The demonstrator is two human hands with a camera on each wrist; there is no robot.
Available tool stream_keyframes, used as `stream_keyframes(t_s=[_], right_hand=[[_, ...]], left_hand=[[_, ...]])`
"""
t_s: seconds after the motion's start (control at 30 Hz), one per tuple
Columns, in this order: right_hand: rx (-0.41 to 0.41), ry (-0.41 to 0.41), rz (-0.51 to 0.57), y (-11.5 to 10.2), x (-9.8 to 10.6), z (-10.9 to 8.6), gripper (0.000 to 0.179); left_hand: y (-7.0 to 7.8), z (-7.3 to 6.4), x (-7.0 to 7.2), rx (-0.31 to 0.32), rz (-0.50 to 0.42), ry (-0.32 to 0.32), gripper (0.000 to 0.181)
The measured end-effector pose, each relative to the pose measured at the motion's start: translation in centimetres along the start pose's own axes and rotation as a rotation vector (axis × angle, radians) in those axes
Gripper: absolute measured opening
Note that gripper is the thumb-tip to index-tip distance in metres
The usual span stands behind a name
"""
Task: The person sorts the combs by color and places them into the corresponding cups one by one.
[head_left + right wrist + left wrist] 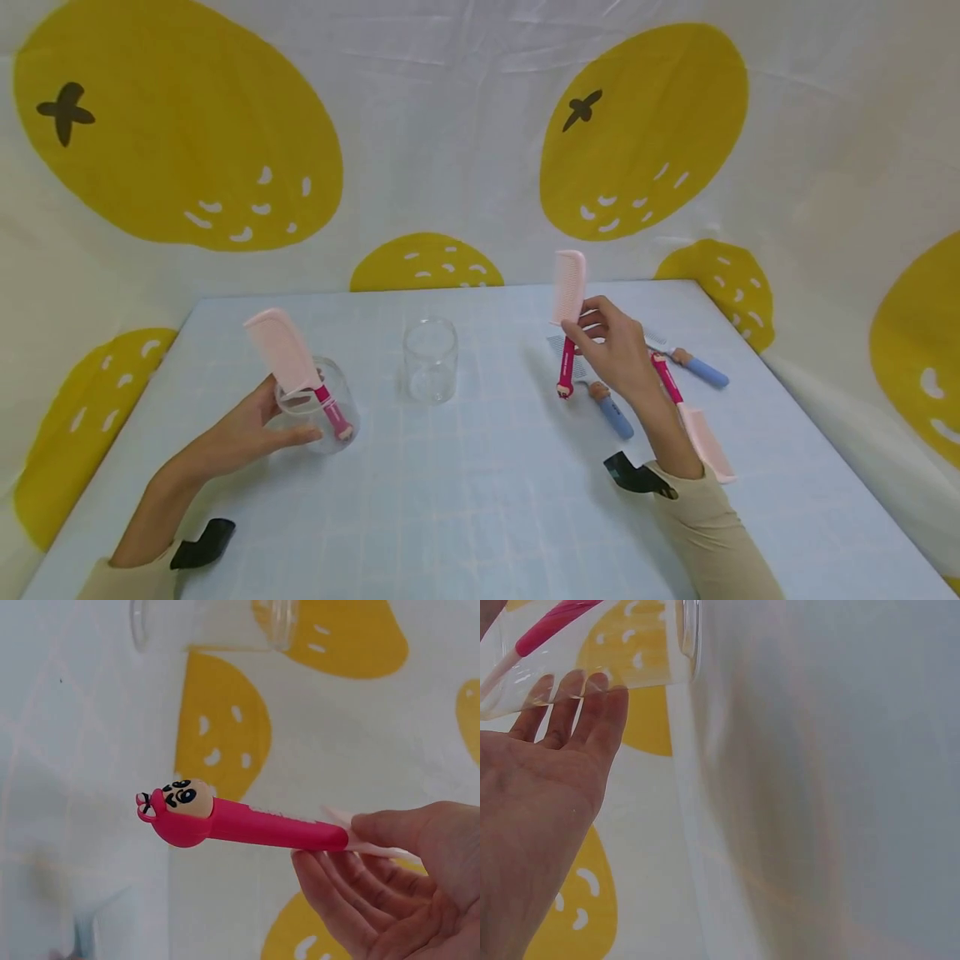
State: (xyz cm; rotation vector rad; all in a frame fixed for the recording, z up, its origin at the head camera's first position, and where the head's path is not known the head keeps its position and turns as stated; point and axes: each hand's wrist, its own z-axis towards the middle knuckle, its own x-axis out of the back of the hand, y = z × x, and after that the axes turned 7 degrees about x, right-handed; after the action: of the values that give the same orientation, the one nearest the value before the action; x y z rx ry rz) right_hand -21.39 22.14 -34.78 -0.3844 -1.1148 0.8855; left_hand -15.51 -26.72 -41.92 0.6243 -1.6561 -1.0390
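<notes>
Table (480, 500) | upright glass (431, 367) | blue-handled comb (613, 413) (partly hidden) behind held pink comb (571, 287)

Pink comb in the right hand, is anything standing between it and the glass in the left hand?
Yes, an empty glass stands between them on the table; the raised pink comb could probably pass over it.

Pink/magenta combs (571, 287), lt-blue table (480, 500) (faint grid), wht backdrop (450, 125) w/ yel. ovals (652, 125)

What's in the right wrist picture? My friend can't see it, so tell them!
A right hand holds a pink comb whose end has a small cartoon face. Part of a clear glass shows at the top, with big yellow shapes behind.
</notes>
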Motion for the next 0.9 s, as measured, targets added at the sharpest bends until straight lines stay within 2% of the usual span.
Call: stream_keyframes(t_s=[0.27, 0.5, 0.9], right_hand=[[0.004, -0.004, 0.083, -1.4, -1.2, 0.6, 0.040], [0.012, -0.037, 0.129, -3.0, -2.3, 1.0, 0.039], [0.135, -0.072, 0.156, -5.1, -4.5, 1.5, 0.033]], left_hand=[[0.4, -0.1, 0.0, -0.012, -0.020, -0.003, 0.108], [0.1, 0.0, 0.0, -0.020, -0.009, -0.003, 0.109], [0.1, 0.1, 0.0, 0.001, -0.001, 0.005, 0.108]])
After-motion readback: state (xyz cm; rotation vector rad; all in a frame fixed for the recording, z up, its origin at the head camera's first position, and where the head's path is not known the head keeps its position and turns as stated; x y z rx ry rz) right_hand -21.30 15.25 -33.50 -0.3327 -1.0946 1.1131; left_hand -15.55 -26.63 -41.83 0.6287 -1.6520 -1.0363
